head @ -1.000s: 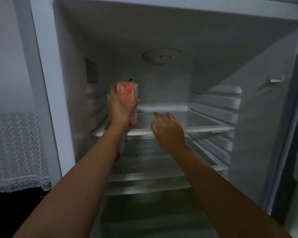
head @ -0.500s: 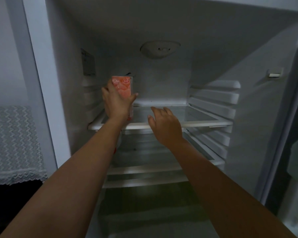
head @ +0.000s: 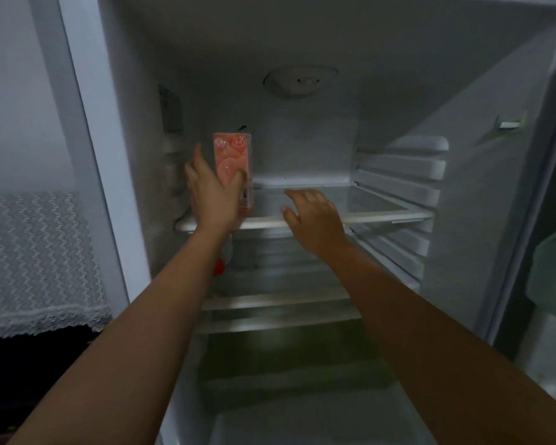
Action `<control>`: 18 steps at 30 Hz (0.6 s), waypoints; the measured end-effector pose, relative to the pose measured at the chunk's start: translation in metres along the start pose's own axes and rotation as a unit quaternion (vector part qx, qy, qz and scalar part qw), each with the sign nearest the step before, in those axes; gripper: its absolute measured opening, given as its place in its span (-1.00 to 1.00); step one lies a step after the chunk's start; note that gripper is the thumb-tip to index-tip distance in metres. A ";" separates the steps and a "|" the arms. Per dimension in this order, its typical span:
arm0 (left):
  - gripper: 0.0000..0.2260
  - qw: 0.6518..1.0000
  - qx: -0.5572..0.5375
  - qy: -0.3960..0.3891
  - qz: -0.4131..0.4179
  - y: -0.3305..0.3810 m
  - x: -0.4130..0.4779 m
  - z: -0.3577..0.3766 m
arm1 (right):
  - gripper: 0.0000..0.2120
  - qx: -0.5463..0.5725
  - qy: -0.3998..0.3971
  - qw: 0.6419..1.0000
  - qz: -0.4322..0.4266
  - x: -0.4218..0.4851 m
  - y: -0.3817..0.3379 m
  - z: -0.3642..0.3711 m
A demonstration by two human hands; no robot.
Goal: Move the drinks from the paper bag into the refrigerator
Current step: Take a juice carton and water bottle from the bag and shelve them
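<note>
An orange-pink drink carton [head: 232, 159] stands upright on the left end of the refrigerator's top glass shelf [head: 382, 216]. My left hand [head: 211, 194] cups the carton from the front and left. Its thumb lies across the carton's face and its fingers reach up along the left side. My right hand [head: 315, 220] hovers over the shelf's front edge near the middle, fingers spread, holding nothing. The paper bag is out of view.
On the shelf below, behind my left forearm, stands a pale bottle with a red part [head: 219, 266], partly hidden. The lower shelves and the dark drawer sit underneath. A lace-covered surface [head: 36, 255] lies left of the refrigerator. The open door's bin [head: 552, 271] is at the right.
The carton has settled onto the top shelf. My left hand has slid lower on it, so more of its face shows. My right hand has stayed over the shelf edge.
</note>
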State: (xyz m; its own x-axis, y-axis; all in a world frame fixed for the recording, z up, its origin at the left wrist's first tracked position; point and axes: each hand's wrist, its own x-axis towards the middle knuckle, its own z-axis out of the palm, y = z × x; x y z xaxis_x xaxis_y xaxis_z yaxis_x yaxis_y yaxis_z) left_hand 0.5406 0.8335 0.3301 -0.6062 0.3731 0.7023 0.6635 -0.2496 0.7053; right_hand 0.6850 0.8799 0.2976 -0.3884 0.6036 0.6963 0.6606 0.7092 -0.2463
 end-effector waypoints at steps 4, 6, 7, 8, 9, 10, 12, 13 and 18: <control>-0.38 0.999 0.023 -0.020 0.028 -0.004 -0.023 -0.020 | -0.57 0.023 -0.028 0.999 0.008 -0.002 0.000 -0.005; -0.40 0.997 0.034 -0.034 0.054 -0.006 -0.035 -0.030 | -0.55 0.058 -0.034 0.998 0.009 -0.007 0.000 -0.007; -0.41 0.996 0.044 -0.040 0.070 -0.007 -0.041 -0.034 | -0.53 0.079 -0.032 0.996 0.011 -0.011 0.001 -0.008; -0.43 0.994 0.051 -0.047 0.083 -0.006 -0.047 -0.038 | -0.54 0.098 -0.025 0.995 0.013 -0.016 0.001 -0.010; -0.46 0.992 0.054 -0.056 0.096 -0.005 -0.053 -0.042 | -0.58 0.114 -0.013 0.993 0.019 -0.023 0.001 -0.012; -0.49 0.990 0.057 -0.065 0.110 -0.003 -0.059 -0.045 | -0.62 0.126 0.004 0.992 0.026 -0.031 0.001 -0.015; -0.57 0.984 0.070 -0.087 0.138 -0.001 -0.071 -0.049 | -0.66 0.129 0.042 0.990 0.040 -0.049 0.001 -0.021; -0.59 0.980 0.079 -0.101 0.154 -0.001 -0.077 -0.051 | -0.67 0.117 0.057 0.990 0.044 -0.058 0.000 -0.024; -0.65 0.962 0.097 -0.157 0.200 -0.007 -0.110 -0.059 | -0.66 0.068 0.090 0.993 0.042 -0.108 -0.011 -0.039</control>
State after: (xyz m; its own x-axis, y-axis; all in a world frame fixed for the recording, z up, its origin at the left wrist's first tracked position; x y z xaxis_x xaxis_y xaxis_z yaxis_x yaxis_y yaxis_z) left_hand 0.5769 0.7410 0.2540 -0.1437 0.5411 0.8286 0.9042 -0.2685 0.3321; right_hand 0.7452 0.7931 0.2518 -0.2060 0.5967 0.7756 0.5889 0.7086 -0.3887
